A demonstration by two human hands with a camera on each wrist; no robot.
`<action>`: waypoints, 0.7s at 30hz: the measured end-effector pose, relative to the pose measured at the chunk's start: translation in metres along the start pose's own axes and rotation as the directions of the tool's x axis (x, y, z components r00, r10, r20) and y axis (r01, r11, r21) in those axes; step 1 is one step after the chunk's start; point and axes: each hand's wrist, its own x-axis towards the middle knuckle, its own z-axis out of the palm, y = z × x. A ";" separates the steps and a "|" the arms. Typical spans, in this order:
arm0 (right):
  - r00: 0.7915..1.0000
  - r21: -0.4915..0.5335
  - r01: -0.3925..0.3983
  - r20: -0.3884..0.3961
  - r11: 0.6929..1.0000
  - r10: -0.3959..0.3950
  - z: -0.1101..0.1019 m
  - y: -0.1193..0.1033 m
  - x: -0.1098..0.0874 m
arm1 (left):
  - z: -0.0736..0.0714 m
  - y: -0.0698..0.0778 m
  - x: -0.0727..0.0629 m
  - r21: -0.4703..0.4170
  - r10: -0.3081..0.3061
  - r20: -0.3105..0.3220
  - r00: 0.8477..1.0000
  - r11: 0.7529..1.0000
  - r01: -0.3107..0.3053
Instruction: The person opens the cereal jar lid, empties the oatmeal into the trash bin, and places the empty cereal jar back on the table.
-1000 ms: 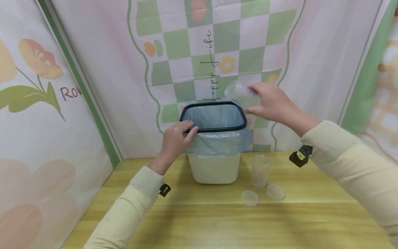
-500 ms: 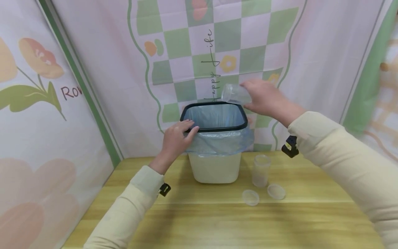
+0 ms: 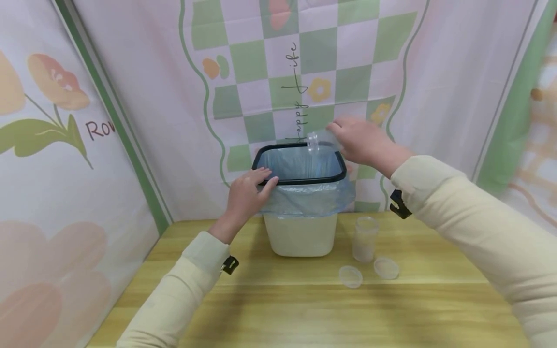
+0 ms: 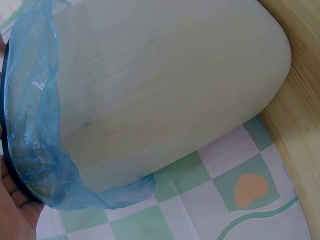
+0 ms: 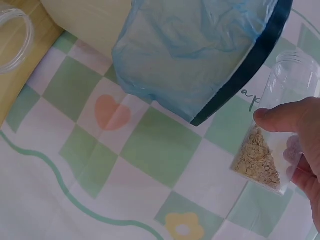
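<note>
The jar (image 3: 319, 141), tipped mouth-down at upper centre of the frame above the bin (image 3: 300, 203), still holds oat-like flakes. The right hand (image 3: 363, 142) holds it in a curled grip; the left hand (image 3: 245, 195) lies flat-fingered on the rim. Emptying seems underway; more tilt likely needed.

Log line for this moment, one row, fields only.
right hand: tilts jar of oats over bin | left hand: holds rim | two lids: on table
</note>
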 end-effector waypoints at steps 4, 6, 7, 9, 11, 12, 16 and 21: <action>0.998 -0.038 0.066 -0.019 0.997 -0.067 0.004 -0.002 0.002 | 0.000 0.000 0.000 0.002 0.009 -0.003 1.000 1.000 -0.009; 0.994 -0.066 0.100 -0.032 0.993 -0.102 0.006 -0.003 0.002 | 0.000 0.000 0.001 0.003 0.013 -0.005 1.000 1.000 -0.013; 0.993 -0.077 0.112 -0.033 0.991 -0.115 0.007 -0.004 0.003 | 0.000 0.000 0.001 0.004 0.014 -0.005 1.000 1.000 -0.014; 0.990 -0.109 0.133 -0.025 0.985 -0.137 0.008 -0.006 0.003 | 0.000 0.000 0.001 0.001 0.013 -0.003 1.000 1.000 -0.013; 0.987 -0.144 0.154 -0.012 0.977 -0.158 0.009 -0.007 0.003 | 0.000 0.000 0.000 -0.003 0.007 0.003 1.000 1.000 -0.007; 0.986 -0.160 0.164 -0.004 0.973 -0.167 0.009 -0.007 0.003 | 0.000 0.000 0.000 -0.006 0.004 0.005 1.000 1.000 -0.004; 0.979 -0.222 0.201 0.016 0.954 -0.203 0.012 -0.006 0.004 | 0.001 -0.002 -0.001 -0.018 -0.001 0.010 1.000 1.000 0.001; 0.969 -0.274 0.242 0.027 0.931 -0.244 0.013 -0.006 0.005 | 0.000 -0.001 -0.001 -0.019 0.000 0.006 1.000 1.000 0.000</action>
